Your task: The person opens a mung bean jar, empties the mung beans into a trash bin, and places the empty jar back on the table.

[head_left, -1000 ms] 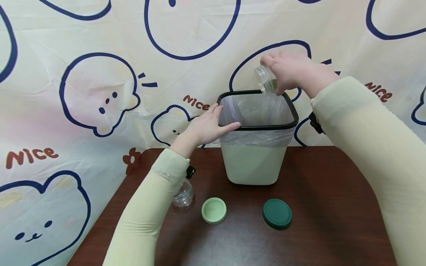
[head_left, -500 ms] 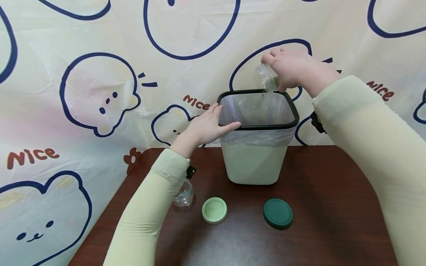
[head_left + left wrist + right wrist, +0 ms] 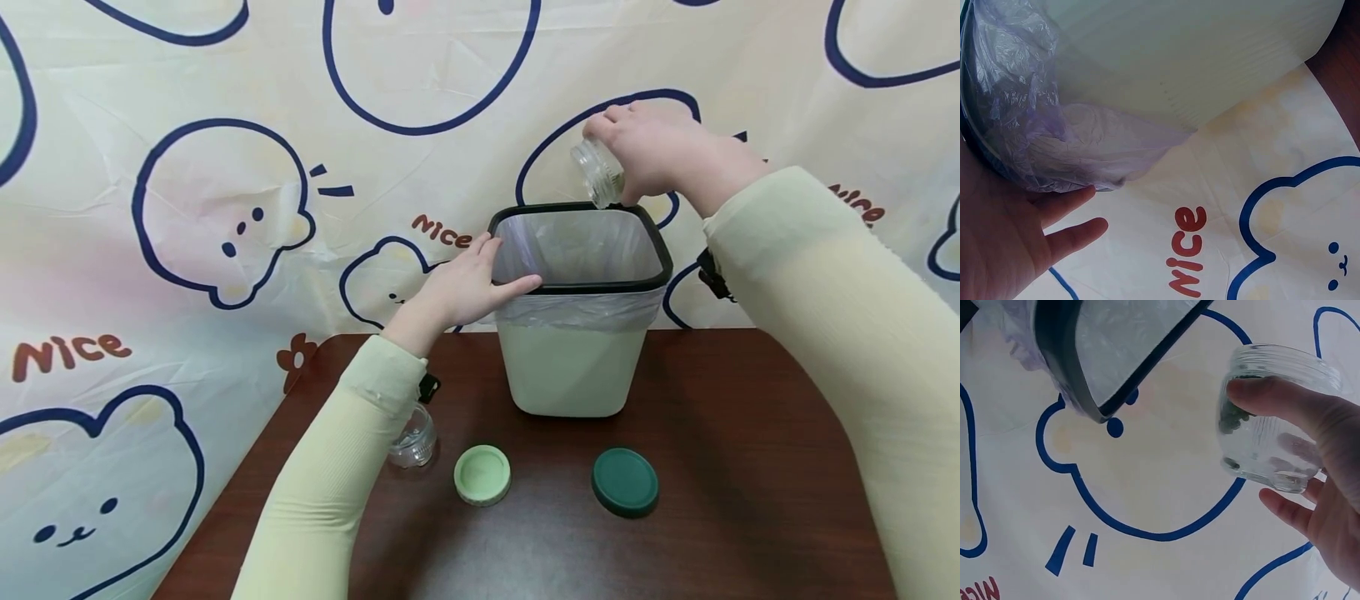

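A small clear glass jar [image 3: 596, 171] is tilted above the bin's back right rim. My right hand [image 3: 660, 150] grips it, thumb and fingers around its sides. Some small dark green bits cling inside the jar [image 3: 1260, 444] in the right wrist view. Below it stands a pale green trash bin [image 3: 573, 371] with a black rim and a translucent plastic liner [image 3: 581, 250]. My left hand [image 3: 459, 287] rests at the bin's left rim with fingers and thumb extended. In the left wrist view, its fingers [image 3: 1072, 203] touch the liner's folded-over edge. The bin's bottom is hidden.
On the dark brown table [image 3: 525, 550] lie a light green lid [image 3: 482, 475] and a dark green lid [image 3: 625, 482]. A second clear glass jar [image 3: 414, 440] stands partly behind my left forearm. A cartoon-printed cloth [image 3: 225, 208] hangs behind and left of the table.
Half a second ago the jar was tipped further, with a faint stream of bits falling into the bin. Now its mouth is slightly raised and no stream shows. My left hand stays put.
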The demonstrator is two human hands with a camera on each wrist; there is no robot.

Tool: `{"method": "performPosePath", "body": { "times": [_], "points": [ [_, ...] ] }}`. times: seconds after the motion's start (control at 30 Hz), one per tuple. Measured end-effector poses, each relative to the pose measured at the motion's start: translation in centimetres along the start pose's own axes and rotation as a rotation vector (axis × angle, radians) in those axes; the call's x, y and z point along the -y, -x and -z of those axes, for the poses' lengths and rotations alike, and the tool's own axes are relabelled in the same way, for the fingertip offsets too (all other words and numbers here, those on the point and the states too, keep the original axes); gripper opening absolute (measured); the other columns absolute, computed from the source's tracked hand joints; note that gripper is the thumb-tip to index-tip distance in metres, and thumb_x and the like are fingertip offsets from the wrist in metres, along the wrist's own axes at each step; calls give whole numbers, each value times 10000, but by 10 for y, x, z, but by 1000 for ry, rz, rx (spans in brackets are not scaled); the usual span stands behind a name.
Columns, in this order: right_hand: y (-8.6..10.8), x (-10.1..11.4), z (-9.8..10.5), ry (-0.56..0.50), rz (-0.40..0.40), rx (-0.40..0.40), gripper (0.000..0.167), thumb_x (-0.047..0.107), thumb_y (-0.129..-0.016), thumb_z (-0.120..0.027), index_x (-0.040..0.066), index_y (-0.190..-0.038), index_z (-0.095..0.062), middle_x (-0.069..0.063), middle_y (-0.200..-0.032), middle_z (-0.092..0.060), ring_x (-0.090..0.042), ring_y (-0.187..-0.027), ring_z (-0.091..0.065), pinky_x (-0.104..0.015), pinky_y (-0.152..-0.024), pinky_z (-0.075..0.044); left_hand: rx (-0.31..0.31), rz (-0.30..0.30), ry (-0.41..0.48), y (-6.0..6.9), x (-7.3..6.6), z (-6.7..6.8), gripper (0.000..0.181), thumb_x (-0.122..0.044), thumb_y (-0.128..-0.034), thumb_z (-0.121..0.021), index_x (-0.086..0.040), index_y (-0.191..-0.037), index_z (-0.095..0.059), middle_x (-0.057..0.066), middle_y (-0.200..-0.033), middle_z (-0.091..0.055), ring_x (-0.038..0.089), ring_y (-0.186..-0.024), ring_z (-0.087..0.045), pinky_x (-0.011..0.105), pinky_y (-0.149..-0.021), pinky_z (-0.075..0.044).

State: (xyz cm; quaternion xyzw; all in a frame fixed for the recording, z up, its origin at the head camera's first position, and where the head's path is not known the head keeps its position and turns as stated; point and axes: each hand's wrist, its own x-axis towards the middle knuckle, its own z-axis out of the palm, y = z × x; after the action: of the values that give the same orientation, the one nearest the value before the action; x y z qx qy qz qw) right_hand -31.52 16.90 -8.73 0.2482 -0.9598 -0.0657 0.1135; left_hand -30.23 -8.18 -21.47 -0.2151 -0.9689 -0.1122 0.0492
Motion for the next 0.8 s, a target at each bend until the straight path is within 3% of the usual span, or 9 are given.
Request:
{"method": "performPosePath", "body": {
  "times": [0.57, 0.8],
  "points": [
    [0, 0, -4, 3, -1, 34, 914, 53, -672, -851, -12, -1422, -332, -312, -1406, -337, -512, -1243, -321, -683, -951, -340, -1, 8, 6, 2, 2, 0, 1035, -813, -839, -346, -70, -1546, -203, 140, -1595, -155, 269, -1431, -238, 481, -1087, -304],
    [0, -1, 2, 40, 4, -11, 916, 81, -660, -851, -10, -1413, -338, -324, -1372, -374, -521, -1213, -345, -681, -947, -346, -8, 2, 7, 1, 0, -1, 1028, -811, -841, -345, -75, -1545, -207, 137, -1595, -159, 263, -1429, -245, 473, -1082, -315]
  ]
}}
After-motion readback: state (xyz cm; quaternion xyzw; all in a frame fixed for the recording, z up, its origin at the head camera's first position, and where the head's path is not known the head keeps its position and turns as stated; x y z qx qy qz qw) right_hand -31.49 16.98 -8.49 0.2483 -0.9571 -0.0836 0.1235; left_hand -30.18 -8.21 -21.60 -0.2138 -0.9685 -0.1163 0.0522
